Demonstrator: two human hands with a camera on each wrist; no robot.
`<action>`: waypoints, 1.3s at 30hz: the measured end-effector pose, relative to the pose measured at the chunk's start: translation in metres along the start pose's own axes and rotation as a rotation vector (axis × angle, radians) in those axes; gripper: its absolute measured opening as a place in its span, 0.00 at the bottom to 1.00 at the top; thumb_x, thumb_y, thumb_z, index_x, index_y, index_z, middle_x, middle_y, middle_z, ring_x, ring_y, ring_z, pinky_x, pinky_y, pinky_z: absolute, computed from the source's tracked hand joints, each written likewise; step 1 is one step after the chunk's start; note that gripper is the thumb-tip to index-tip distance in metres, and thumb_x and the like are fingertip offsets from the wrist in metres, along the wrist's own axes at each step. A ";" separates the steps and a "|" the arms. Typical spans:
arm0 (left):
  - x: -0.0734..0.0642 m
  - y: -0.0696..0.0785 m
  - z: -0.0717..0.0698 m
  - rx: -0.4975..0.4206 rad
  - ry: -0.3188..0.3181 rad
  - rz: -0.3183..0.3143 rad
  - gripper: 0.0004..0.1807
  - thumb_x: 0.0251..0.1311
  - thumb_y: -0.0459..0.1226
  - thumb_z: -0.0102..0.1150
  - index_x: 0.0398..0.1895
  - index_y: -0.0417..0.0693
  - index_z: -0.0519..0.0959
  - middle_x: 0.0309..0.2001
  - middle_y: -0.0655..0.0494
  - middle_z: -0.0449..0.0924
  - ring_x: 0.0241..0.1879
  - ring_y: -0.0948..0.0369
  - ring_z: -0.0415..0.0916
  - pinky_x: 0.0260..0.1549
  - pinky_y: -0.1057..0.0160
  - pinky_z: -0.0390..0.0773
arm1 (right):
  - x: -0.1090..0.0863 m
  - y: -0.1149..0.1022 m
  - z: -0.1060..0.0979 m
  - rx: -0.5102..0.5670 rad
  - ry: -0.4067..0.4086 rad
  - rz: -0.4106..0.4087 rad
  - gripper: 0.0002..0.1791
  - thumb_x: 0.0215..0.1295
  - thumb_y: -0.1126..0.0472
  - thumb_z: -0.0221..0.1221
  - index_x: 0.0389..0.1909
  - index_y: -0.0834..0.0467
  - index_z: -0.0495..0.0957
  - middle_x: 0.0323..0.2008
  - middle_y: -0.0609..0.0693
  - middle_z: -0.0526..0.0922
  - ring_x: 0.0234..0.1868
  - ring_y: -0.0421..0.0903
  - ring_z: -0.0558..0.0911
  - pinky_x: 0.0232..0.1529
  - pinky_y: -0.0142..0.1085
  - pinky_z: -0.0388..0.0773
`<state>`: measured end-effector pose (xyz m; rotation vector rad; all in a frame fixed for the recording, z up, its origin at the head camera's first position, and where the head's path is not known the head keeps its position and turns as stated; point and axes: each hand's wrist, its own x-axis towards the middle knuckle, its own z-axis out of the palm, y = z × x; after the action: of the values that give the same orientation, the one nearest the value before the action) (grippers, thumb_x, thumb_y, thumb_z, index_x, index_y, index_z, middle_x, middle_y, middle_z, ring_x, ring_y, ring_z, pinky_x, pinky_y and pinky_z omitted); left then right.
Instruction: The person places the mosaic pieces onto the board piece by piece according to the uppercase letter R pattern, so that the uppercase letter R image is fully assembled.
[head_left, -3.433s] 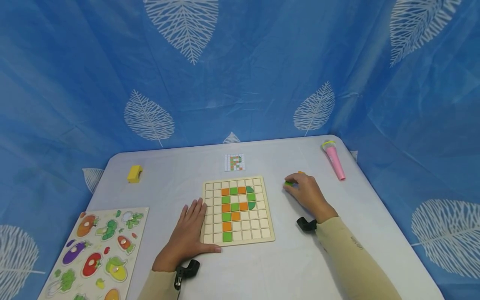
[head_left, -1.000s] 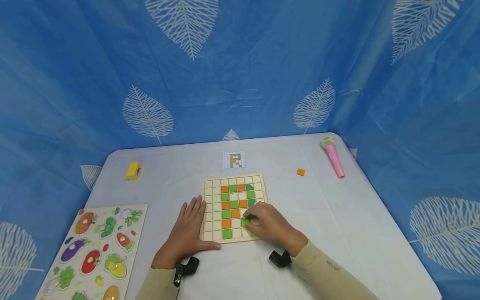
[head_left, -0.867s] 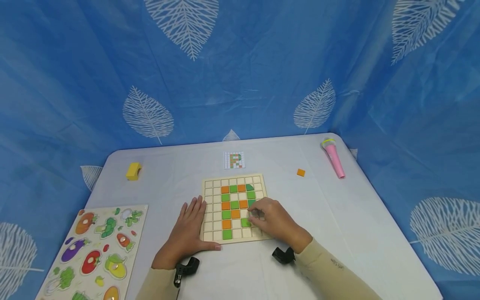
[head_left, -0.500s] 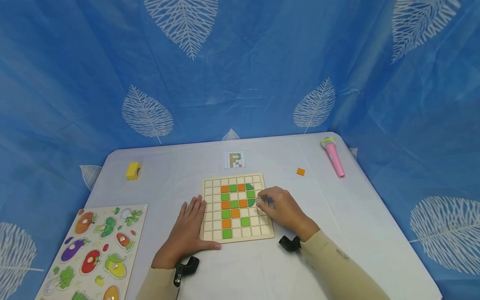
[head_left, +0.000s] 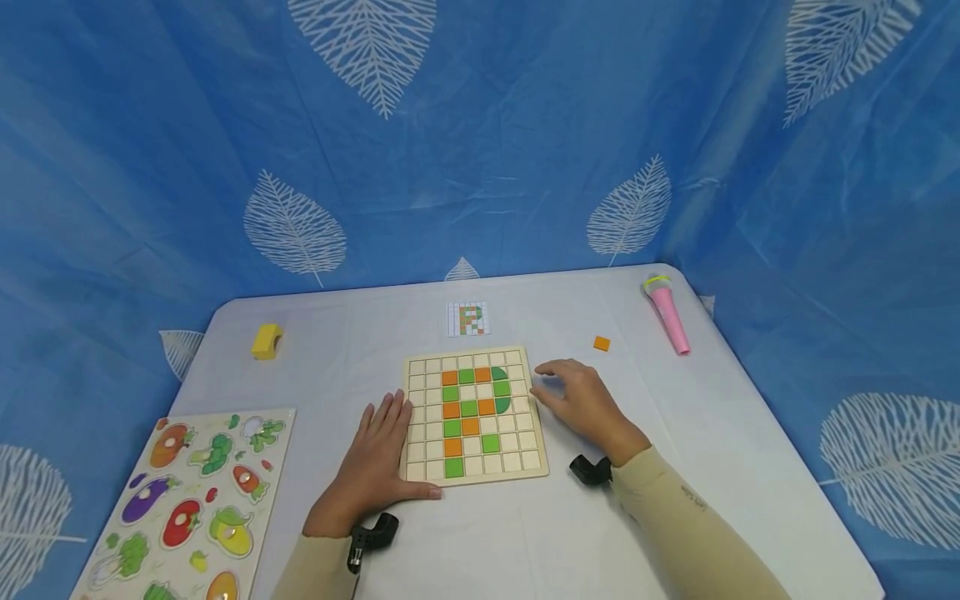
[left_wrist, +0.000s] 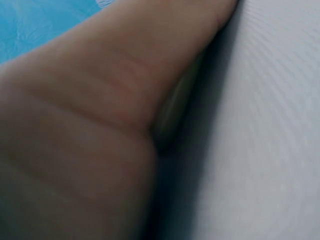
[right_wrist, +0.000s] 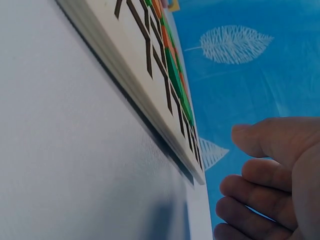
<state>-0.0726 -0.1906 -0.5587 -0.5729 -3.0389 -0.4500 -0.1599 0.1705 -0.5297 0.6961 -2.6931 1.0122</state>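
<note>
A square wooden grid board (head_left: 517, 458) lies mid-table, with orange, light green and dark green tiles set in its cells. One light green tile (head_left: 491, 443) sits apart at the lower right of the pattern. My left hand (head_left: 378, 467) rests flat along the board's left edge, thumb stretched along the near edge. Just beyond the right edge is my right hand (head_left: 588, 404), fingers loosely bent with nothing between thumb and fingertips; the right wrist view shows the same bare hand (right_wrist: 270, 180) beside the board. A loose orange tile (head_left: 602, 343) lies on the table beyond it.
Behind the board lies a small card (head_left: 468, 319) with a coloured grid pattern. A pink toy microphone (head_left: 667, 317) is at the back right, a yellow arched block (head_left: 267, 342) at the back left. A vegetable puzzle board (head_left: 187, 500) fills the front left.
My right hand brought a light green tile from the table's right onto the board and let go. It has since drawn back right, off the board. The left hand stays put.
</note>
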 end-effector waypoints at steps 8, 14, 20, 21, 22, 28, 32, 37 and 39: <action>0.000 0.000 0.000 0.001 0.001 -0.002 0.84 0.34 0.88 0.56 0.83 0.35 0.53 0.83 0.40 0.45 0.82 0.44 0.39 0.77 0.39 0.40 | 0.001 0.006 -0.003 0.001 0.007 0.030 0.19 0.67 0.59 0.74 0.54 0.64 0.86 0.52 0.54 0.88 0.57 0.54 0.84 0.59 0.52 0.80; 0.000 0.000 0.002 -0.003 0.013 -0.006 0.83 0.33 0.86 0.61 0.83 0.35 0.54 0.83 0.40 0.46 0.82 0.44 0.40 0.77 0.39 0.41 | 0.001 0.013 -0.006 0.000 0.016 0.050 0.19 0.67 0.59 0.74 0.54 0.64 0.86 0.52 0.55 0.88 0.57 0.55 0.84 0.60 0.53 0.80; 0.001 0.001 0.002 -0.002 0.023 -0.005 0.83 0.33 0.84 0.64 0.83 0.35 0.55 0.83 0.39 0.47 0.82 0.43 0.42 0.77 0.38 0.42 | 0.003 0.017 -0.012 -0.004 0.026 0.064 0.19 0.66 0.60 0.74 0.54 0.65 0.87 0.52 0.56 0.88 0.57 0.55 0.84 0.60 0.53 0.80; 0.001 0.001 0.002 -0.001 0.022 -0.005 0.83 0.33 0.85 0.64 0.83 0.35 0.55 0.83 0.39 0.47 0.82 0.43 0.42 0.77 0.38 0.42 | 0.004 0.018 -0.012 -0.005 0.030 0.063 0.19 0.66 0.60 0.74 0.54 0.65 0.87 0.52 0.57 0.88 0.57 0.55 0.84 0.60 0.53 0.80; 0.001 0.001 0.002 0.000 0.023 -0.006 0.83 0.33 0.85 0.64 0.83 0.35 0.55 0.83 0.39 0.47 0.82 0.43 0.42 0.77 0.38 0.42 | 0.004 0.019 -0.013 -0.008 0.033 0.062 0.18 0.66 0.60 0.74 0.54 0.64 0.87 0.51 0.57 0.88 0.57 0.55 0.84 0.60 0.53 0.80; 0.001 0.001 0.001 0.005 0.015 -0.008 0.83 0.33 0.86 0.62 0.83 0.35 0.54 0.83 0.39 0.47 0.82 0.44 0.41 0.77 0.39 0.42 | 0.006 0.025 -0.018 -0.018 0.043 0.066 0.18 0.67 0.60 0.73 0.54 0.65 0.86 0.52 0.58 0.88 0.57 0.56 0.85 0.60 0.52 0.80; 0.001 0.001 0.002 0.004 0.012 -0.012 0.83 0.33 0.86 0.61 0.83 0.35 0.54 0.83 0.40 0.46 0.82 0.44 0.40 0.77 0.39 0.41 | 0.008 0.032 -0.020 -0.016 0.058 0.056 0.18 0.67 0.62 0.73 0.53 0.67 0.86 0.51 0.59 0.88 0.56 0.58 0.85 0.59 0.53 0.80; 0.000 0.001 0.002 -0.001 0.012 -0.010 0.83 0.33 0.86 0.61 0.83 0.35 0.54 0.83 0.40 0.46 0.82 0.44 0.40 0.77 0.38 0.41 | 0.009 0.041 -0.022 -0.015 0.069 0.059 0.17 0.66 0.63 0.73 0.52 0.67 0.86 0.49 0.60 0.88 0.54 0.59 0.86 0.57 0.55 0.81; 0.001 0.001 0.002 -0.003 0.010 -0.011 0.83 0.33 0.86 0.61 0.83 0.35 0.54 0.83 0.39 0.46 0.82 0.44 0.40 0.77 0.38 0.41 | 0.010 0.044 -0.023 -0.020 0.070 0.070 0.17 0.67 0.63 0.73 0.52 0.67 0.86 0.49 0.60 0.88 0.54 0.59 0.86 0.57 0.55 0.81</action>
<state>-0.0728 -0.1891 -0.5599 -0.5534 -3.0336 -0.4565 -0.1894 0.2112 -0.5340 0.5560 -2.6797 1.0044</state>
